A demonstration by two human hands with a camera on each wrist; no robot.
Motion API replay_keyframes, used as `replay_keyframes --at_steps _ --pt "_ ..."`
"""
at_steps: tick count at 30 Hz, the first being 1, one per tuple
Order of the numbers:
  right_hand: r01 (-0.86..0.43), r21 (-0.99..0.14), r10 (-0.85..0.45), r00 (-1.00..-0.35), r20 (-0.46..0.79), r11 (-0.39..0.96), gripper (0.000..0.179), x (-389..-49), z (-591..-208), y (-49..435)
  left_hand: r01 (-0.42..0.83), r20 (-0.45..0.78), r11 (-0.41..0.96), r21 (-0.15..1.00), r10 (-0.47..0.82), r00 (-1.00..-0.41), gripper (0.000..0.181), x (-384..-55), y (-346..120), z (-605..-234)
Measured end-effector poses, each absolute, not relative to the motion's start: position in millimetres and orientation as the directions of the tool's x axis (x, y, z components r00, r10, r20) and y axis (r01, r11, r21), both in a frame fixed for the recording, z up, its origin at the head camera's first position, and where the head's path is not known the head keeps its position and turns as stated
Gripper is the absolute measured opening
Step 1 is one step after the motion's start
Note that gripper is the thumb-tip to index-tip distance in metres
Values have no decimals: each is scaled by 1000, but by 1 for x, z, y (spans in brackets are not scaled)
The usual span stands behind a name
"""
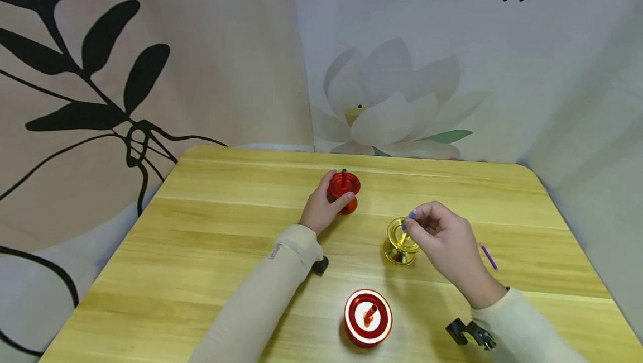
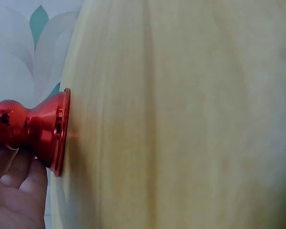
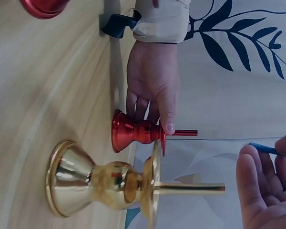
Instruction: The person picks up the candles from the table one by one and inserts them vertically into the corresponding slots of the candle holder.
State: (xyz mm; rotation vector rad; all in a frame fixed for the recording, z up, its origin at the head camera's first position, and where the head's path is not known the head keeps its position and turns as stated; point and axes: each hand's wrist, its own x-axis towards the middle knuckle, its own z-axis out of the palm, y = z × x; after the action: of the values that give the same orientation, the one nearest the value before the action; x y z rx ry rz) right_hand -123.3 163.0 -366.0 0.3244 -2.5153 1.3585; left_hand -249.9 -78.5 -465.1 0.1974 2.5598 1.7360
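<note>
My left hand (image 1: 321, 206) grips a shiny red candlestick (image 1: 344, 185) near the back of the table, thumb and fingers round it under its top dish. In the left wrist view its flared base (image 2: 50, 131) stands at the wooden surface, fingers beside the stem. My right hand (image 1: 447, 240) pinches a thin blue stick (image 3: 263, 149) between thumb and fingertips. That hand hovers over a gold candlestick (image 1: 400, 254), whose upright pin (image 3: 190, 189) shows in the right wrist view. The blue stick is apart from the pin there.
Toward the front stands another red candlestick (image 1: 368, 336) with a white ring on its dish and a red pin. A purple stick (image 1: 489, 257) lies right of my right hand. Patterned curtains (image 1: 241, 72) hang behind the wooden table (image 1: 201, 229).
</note>
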Motion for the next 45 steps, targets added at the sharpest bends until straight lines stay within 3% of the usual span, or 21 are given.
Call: replay_keyframes --at_steps 16,45 --pt "-288 -801 -126 -957 262 524 6 -146 -357 148 102 45 364 926 163 -986 82 -247 -77 -477" --pt "-233 -717 -193 -971 139 657 9 -212 -353 119 108 45 353 929 183 -982 82 -244 -81 -465"
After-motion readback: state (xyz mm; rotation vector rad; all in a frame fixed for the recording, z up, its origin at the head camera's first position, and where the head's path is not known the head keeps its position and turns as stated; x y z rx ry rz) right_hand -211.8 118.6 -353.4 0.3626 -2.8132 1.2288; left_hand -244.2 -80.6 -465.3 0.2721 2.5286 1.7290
